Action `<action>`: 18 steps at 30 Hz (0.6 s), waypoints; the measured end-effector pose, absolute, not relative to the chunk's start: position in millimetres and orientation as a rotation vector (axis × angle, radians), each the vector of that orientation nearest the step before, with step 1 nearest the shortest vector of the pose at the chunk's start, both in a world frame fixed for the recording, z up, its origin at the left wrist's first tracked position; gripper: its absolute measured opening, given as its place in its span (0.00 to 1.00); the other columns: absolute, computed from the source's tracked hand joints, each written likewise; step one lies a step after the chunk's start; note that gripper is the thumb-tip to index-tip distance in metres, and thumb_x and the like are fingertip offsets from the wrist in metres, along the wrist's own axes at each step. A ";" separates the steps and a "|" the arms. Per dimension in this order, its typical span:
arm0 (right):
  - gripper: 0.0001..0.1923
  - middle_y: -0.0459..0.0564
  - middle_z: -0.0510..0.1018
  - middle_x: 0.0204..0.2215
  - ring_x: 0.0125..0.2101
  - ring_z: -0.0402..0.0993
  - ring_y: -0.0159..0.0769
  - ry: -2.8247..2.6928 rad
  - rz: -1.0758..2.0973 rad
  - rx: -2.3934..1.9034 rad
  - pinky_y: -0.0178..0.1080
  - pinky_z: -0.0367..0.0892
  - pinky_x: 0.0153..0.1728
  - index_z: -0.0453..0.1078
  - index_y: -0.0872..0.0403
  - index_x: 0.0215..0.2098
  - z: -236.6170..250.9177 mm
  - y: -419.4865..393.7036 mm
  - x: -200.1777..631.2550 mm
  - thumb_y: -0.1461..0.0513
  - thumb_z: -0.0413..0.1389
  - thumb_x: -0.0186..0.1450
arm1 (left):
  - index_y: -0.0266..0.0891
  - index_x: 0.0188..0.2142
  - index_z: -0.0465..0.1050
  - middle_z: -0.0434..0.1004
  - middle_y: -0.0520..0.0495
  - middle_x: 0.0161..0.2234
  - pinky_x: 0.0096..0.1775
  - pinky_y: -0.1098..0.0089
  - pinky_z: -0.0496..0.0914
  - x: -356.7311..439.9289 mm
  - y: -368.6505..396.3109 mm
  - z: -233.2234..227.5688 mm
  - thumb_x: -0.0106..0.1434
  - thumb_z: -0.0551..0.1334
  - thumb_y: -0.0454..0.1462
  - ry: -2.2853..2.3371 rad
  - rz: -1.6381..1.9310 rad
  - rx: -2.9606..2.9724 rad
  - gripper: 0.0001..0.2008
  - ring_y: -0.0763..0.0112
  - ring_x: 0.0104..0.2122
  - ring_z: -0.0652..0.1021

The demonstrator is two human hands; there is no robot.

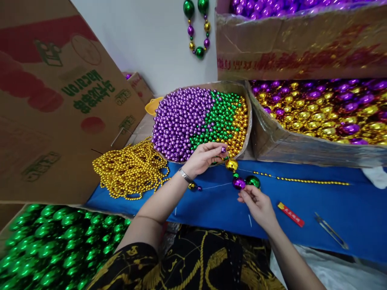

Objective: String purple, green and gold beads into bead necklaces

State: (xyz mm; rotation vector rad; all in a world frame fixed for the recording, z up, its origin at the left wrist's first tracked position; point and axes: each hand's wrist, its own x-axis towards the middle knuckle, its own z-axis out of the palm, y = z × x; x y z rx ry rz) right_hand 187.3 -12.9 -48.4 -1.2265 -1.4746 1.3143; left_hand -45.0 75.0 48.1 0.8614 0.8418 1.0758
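My left hand [207, 158], closed in a pinch, holds a small purple bead [223, 150] at its fingertips. A thin string runs from there to a large gold bead [231, 164], a small green bead [235, 175] and a large purple bead [238, 183]. My right hand [256, 205] is closed with its fingertips at that large purple bead. Just behind those fingers is a large green bead [253, 182]. Farther left on the string lie a small gold bead [192, 186] and a small purple one [199, 188].
A box of small purple, green and gold beads [181, 121] stands ahead. Gold bead strands [130, 171] lie left; a gold strand [314, 181], red packet [290, 214] and metal tweezers-like tool [331, 230] right. Large-bead boxes flank the blue table [356, 209]. A bead necklace [199, 52] hangs behind.
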 end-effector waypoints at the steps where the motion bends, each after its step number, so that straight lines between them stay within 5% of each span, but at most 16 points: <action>1: 0.18 0.51 0.81 0.30 0.29 0.82 0.39 -1.485 1.304 -1.228 0.36 0.77 0.31 0.72 0.54 0.38 -47.0 -12.8 187.5 0.47 0.57 0.65 | 0.39 0.40 0.81 0.81 0.46 0.37 0.37 0.72 0.72 -44.4 74.0 48.2 0.55 0.71 0.40 0.849 1.077 0.867 0.13 0.73 0.35 0.79; 18: 0.18 0.51 0.81 0.31 0.30 0.82 0.39 -1.574 1.252 -1.291 0.36 0.76 0.32 0.72 0.53 0.38 -47.9 -12.5 192.1 0.48 0.55 0.66 | 0.41 0.44 0.80 0.81 0.46 0.42 0.35 0.73 0.73 -47.2 70.4 50.7 0.58 0.68 0.40 0.975 1.096 1.208 0.14 0.75 0.34 0.77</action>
